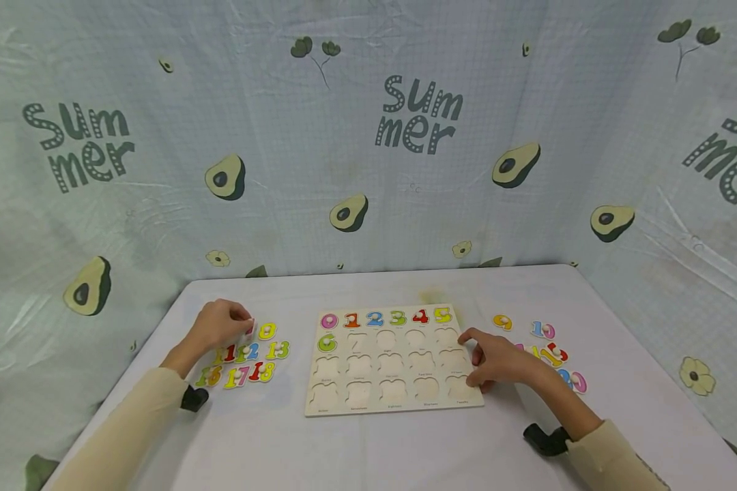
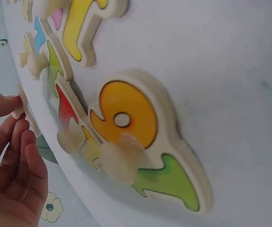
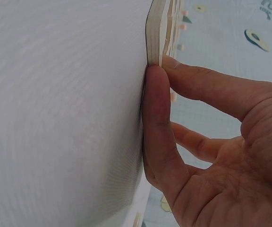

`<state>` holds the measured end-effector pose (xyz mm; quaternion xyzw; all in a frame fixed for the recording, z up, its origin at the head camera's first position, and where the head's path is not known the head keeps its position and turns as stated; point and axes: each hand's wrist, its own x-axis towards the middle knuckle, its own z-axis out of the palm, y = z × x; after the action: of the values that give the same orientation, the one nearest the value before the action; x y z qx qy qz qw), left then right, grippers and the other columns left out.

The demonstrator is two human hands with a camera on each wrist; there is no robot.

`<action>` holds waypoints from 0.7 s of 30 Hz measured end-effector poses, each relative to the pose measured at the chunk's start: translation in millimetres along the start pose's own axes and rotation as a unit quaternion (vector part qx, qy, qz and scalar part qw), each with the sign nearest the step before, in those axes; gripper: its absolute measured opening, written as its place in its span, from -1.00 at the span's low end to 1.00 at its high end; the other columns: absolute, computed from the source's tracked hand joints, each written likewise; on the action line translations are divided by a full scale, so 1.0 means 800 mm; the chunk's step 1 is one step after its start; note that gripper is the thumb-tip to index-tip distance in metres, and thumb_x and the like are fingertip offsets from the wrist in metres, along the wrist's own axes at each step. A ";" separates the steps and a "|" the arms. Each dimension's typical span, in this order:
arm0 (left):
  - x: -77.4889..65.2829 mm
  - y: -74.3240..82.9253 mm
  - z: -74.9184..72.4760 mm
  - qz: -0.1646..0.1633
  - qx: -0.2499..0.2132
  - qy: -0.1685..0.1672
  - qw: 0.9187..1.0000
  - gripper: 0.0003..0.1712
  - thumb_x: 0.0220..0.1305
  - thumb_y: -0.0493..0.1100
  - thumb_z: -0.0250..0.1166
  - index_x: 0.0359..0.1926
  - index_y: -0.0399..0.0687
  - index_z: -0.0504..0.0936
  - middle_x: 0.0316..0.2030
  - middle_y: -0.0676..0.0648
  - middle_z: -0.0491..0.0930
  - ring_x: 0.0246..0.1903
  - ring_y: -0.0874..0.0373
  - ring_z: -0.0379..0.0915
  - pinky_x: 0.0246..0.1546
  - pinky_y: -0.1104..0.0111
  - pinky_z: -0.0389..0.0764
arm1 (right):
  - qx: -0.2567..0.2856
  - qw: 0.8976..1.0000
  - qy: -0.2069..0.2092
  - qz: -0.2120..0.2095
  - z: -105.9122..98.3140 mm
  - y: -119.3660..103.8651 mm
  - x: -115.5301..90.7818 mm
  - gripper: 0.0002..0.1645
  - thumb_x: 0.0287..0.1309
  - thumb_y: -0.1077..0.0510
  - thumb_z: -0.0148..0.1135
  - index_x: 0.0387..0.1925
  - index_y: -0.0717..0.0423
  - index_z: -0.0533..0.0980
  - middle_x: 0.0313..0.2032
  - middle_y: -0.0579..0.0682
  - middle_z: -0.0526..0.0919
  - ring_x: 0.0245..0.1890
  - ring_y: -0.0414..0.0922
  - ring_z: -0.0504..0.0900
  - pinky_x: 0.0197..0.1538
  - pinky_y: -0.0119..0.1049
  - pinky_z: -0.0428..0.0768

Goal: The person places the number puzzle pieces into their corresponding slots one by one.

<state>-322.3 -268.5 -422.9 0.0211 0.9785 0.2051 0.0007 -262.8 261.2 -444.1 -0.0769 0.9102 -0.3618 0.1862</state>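
My left hand (image 1: 220, 323) pinches a small pink number piece (image 1: 250, 329) by its knob, at the back left of the table. In the left wrist view the piece shows only its pale wooden edge (image 2: 29, 111), fingertips meeting at the knob. Below that hand lie several knobbed number pieces, among them a yellow 8 (image 1: 267, 331) and an orange-and-green 16 (image 2: 129, 118). My right hand (image 1: 497, 358) grips the right edge of the wooden number puzzle board (image 1: 399, 411), thumb and index finger spread along it. Pieces 0 to 6 sit in the board's top-left slots.
More number pieces lie right of the board, including an orange 9 (image 1: 502, 322) and a blue-and-pink 10 (image 1: 543, 330); the right forearm partly covers others. A white cloth covers the table (image 1: 252, 443). A patterned curtain (image 1: 282, 225) hangs behind and at the sides.
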 end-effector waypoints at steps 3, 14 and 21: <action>0.002 0.001 -0.001 0.009 -0.001 0.009 1.000 -0.73 0.22 -0.03 0.31 -0.22 -0.15 0.69 -0.34 -0.08 0.65 -0.34 0.08 0.45 -0.26 0.26 0.54 | 0.000 1.000 -0.001 0.002 0.000 0.000 0.000 -0.18 -0.20 0.25 0.52 0.15 0.05 0.34 -0.35 0.05 0.43 -0.55 -0.11 0.55 -0.41 -0.27 0.63; 0.003 0.024 -0.003 0.052 -0.012 0.030 0.998 -0.79 0.21 -0.07 0.31 -0.30 -0.13 0.70 -0.43 -0.02 0.66 -0.41 0.14 0.47 -0.34 0.34 0.47 | 0.000 1.000 -0.010 -0.010 -0.003 0.001 -0.001 -0.20 -0.19 0.23 0.51 0.14 0.04 0.34 -0.37 0.05 0.44 -0.56 -0.11 0.57 -0.40 -0.26 0.59; 0.004 0.044 -0.001 0.075 -0.013 0.023 0.997 -0.81 0.19 -0.07 0.33 -0.33 -0.11 0.70 -0.46 0.01 0.67 -0.44 0.17 0.49 -0.34 0.34 0.48 | -0.003 1.000 -0.010 -0.012 -0.003 0.002 0.000 -0.20 -0.18 0.22 0.51 0.14 0.04 0.34 -0.37 0.05 0.44 -0.56 -0.11 0.57 -0.40 -0.27 0.59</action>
<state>-324.1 -236.5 -408.4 0.0895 0.9711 0.2179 -0.0372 -263.3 263.7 -443.8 -0.0920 0.9082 -0.3608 0.1912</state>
